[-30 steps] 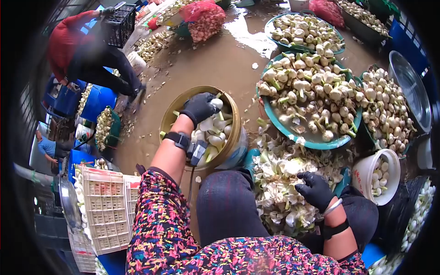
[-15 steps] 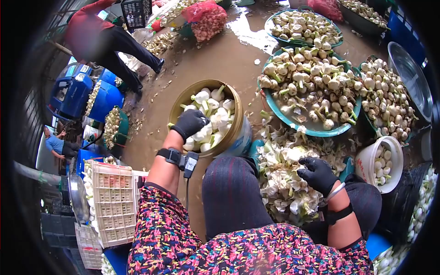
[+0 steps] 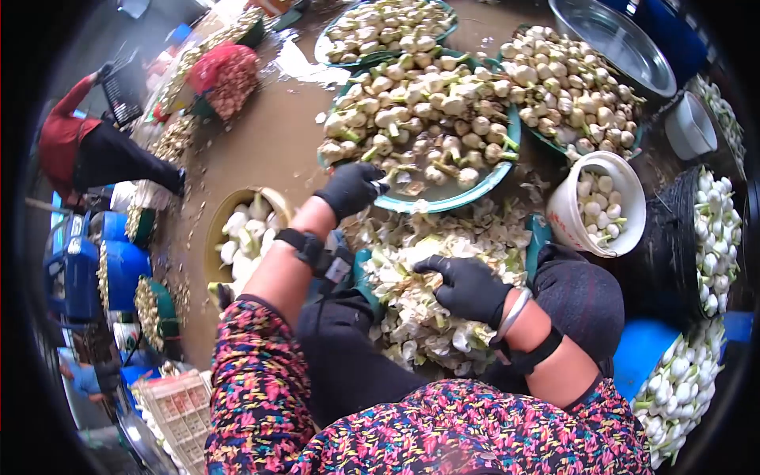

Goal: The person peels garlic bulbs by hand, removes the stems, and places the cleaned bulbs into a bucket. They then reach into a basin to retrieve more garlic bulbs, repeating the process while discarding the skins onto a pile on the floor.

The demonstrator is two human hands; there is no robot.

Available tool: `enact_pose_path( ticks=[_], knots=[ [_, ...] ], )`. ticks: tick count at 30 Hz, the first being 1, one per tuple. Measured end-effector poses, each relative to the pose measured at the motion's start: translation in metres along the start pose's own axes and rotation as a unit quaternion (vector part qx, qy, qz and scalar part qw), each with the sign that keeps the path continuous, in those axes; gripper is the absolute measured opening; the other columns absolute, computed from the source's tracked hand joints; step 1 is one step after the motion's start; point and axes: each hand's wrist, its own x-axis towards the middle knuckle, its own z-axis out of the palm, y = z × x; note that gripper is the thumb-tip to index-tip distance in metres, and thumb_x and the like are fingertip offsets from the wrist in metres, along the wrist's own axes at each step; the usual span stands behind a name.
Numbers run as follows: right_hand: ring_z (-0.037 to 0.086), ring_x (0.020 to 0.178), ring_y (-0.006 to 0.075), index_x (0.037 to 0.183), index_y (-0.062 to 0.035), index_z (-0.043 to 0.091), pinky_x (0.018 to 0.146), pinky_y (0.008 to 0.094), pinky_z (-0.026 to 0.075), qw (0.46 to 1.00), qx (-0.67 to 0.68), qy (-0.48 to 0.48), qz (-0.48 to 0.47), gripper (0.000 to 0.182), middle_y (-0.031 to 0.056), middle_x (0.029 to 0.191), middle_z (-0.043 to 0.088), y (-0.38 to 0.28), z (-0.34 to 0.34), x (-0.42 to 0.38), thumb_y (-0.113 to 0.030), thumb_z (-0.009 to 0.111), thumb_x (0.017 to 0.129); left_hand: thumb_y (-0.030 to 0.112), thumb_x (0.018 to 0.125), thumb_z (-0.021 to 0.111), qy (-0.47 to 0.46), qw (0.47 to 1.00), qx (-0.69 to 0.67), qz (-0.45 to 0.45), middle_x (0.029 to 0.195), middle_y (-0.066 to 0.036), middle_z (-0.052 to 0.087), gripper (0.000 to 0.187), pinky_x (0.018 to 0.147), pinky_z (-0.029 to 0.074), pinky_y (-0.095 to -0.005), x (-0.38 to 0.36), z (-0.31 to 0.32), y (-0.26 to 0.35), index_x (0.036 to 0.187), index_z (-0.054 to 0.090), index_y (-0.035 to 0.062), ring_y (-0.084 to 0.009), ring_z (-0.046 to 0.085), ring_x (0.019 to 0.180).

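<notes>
My left hand point(image 3: 351, 190), in a black glove, is at the near left rim of a teal basin point(image 3: 513, 150) heaped with unpeeled garlic bulbs point(image 3: 419, 95). Its fingers are curled, and a small pale, shiny thing shows at their tips, too small to name. Over a pile of loose garlic skins point(image 3: 431, 317) between my knees hangs my right hand point(image 3: 469, 291), also black-gloved. Its fingers are loosely bent and apart, with nothing visible in them. Left of my left forearm, a tan bucket point(image 3: 212, 226) holds clean white garlic bulbs point(image 3: 252, 229).
A white bucket point(image 3: 564, 198) with garlic stands beyond my right knee. More heaped basins lie at the back, beside a metal basin point(image 3: 617, 47). White bulbs pile up at right point(image 3: 681, 380). A crate point(image 3: 178, 412) is at lower left; a person in red point(image 3: 75, 146) stands far left.
The view has turned right. My left hand has left the tan bucket of white bulbs and moved to the basin of unpeeled garlic. My right hand stays over the skins.
</notes>
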Motion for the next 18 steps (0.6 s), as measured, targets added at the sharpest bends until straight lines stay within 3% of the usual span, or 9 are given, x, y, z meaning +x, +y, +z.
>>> enact_pose_path(
  ticks=[1, 3, 4, 5, 7, 10, 14, 16, 18],
  knots=[
    [0.057, 0.095, 0.0349, 0.12, -0.0126, 0.052, 0.086, 0.0406, 0.043, 1.0, -0.016, 0.008, -0.016, 0.052, 0.0204, 0.102, 0.06, 0.003, 0.001, 0.001, -0.012, 0.049, 0.069, 0.011, 0.078, 0.061, -0.031, 0.999, 0.029, -0.028, 0.09, -0.011, 0.066, 0.03, 0.072, 0.048, -0.028, 0.014, 0.014, 0.017, 0.107, 0.061, 0.0052, -0.0155, 0.062, 0.078],
    [0.053, 0.1, 0.0388, 0.122, -0.0128, 0.05, 0.089, 0.046, 0.04, 0.991, -0.119, 0.051, -0.01, 0.051, 0.0255, 0.111, 0.055, 0.007, -0.003, 0.0, -0.018, 0.05, 0.071, 0.016, 0.077, 0.064, -0.05, 0.998, 0.008, -0.029, 0.092, -0.013, 0.066, 0.039, 0.075, 0.049, -0.0295, 0.048, 0.054, 0.015, 0.114, 0.058, 0.0091, -0.018, 0.063, 0.082],
    [0.052, 0.101, 0.0407, 0.123, -0.0125, 0.049, 0.089, 0.048, 0.038, 0.983, -0.16, 0.09, -0.008, 0.052, 0.0273, 0.113, 0.052, 0.01, -0.003, -0.001, -0.02, 0.05, 0.072, 0.025, 0.075, 0.062, -0.041, 0.998, -0.013, -0.036, 0.111, -0.02, 0.058, 0.048, 0.091, 0.042, -0.0352, 0.066, 0.077, 0.005, 0.118, 0.054, 0.0057, -0.0325, 0.055, 0.105],
    [0.048, 0.11, 0.0385, 0.123, -0.012, 0.05, 0.094, 0.0446, 0.037, 0.981, -0.179, 0.067, 0.039, 0.052, 0.0269, 0.12, 0.049, 0.004, -0.012, -0.001, -0.027, 0.058, 0.075, 0.025, 0.075, 0.063, -0.021, 0.997, -0.036, -0.07, 0.115, -0.02, 0.055, 0.052, 0.093, 0.041, -0.0352, 0.083, 0.096, 0.003, 0.122, 0.051, 0.006, -0.0323, 0.053, 0.108],
    [0.052, 0.103, 0.0399, 0.123, -0.0116, 0.049, 0.09, 0.0453, 0.04, 0.987, -0.137, 0.081, 0.027, 0.052, 0.029, 0.118, 0.049, 0.008, -0.018, -0.002, -0.031, 0.058, 0.077, 0.026, 0.076, 0.063, 0.011, 0.988, -0.096, -0.119, 0.121, -0.021, 0.051, 0.061, 0.095, 0.039, -0.0359, 0.111, 0.122, -0.001, 0.129, 0.043, 0.005, -0.0326, 0.05, 0.112],
    [0.056, 0.094, 0.0413, 0.123, -0.013, 0.049, 0.083, 0.0459, 0.043, 0.994, -0.061, 0.093, 0.015, 0.051, 0.0283, 0.116, 0.05, 0.012, -0.025, -0.005, -0.033, 0.06, 0.077, 0.023, 0.075, 0.063, 0.042, 0.985, -0.149, -0.079, 0.123, -0.02, 0.05, 0.059, 0.096, 0.038, -0.0364, 0.145, 0.137, 0.003, 0.128, 0.044, 0.0068, -0.0328, 0.048, 0.114],
    [0.056, 0.093, 0.0416, 0.12, -0.0114, 0.051, 0.083, 0.0449, 0.044, 0.994, -0.051, 0.098, 0.026, 0.05, 0.0263, 0.116, 0.051, 0.016, -0.031, -0.005, -0.031, 0.061, 0.076, 0.023, 0.075, 0.06, -0.067, 0.974, 0.203, -0.073, 0.114, -0.015, 0.056, 0.045, 0.091, 0.043, -0.039, 0.144, 0.137, 0.024, 0.119, 0.054, 0.0204, -0.0317, 0.054, 0.106],
    [0.056, 0.093, 0.0416, 0.12, -0.0103, 0.051, 0.083, 0.0446, 0.044, 0.993, -0.054, 0.103, 0.026, 0.05, 0.0258, 0.116, 0.052, 0.018, -0.034, -0.005, -0.03, 0.062, 0.076, 0.024, 0.075, 0.059, -0.123, 0.965, 0.223, -0.064, 0.112, -0.015, 0.057, 0.035, 0.087, 0.045, -0.0396, 0.148, 0.148, 0.006, 0.108, 0.061, 0.0165, -0.0325, 0.057, 0.101],
    [0.054, 0.096, 0.0407, 0.121, -0.0087, 0.049, 0.085, 0.0434, 0.043, 0.994, -0.039, 0.093, 0.03, 0.051, 0.0251, 0.115, 0.052, 0.019, -0.037, -0.006, -0.028, 0.062, 0.076, 0.023, 0.076, 0.058, -0.096, 0.969, 0.224, -0.03, 0.104, -0.017, 0.06, 0.027, 0.083, 0.047, -0.0406, 0.14, 0.147, -0.009, 0.099, 0.065, 0.0122, -0.0326, 0.058, 0.097]
  ],
)
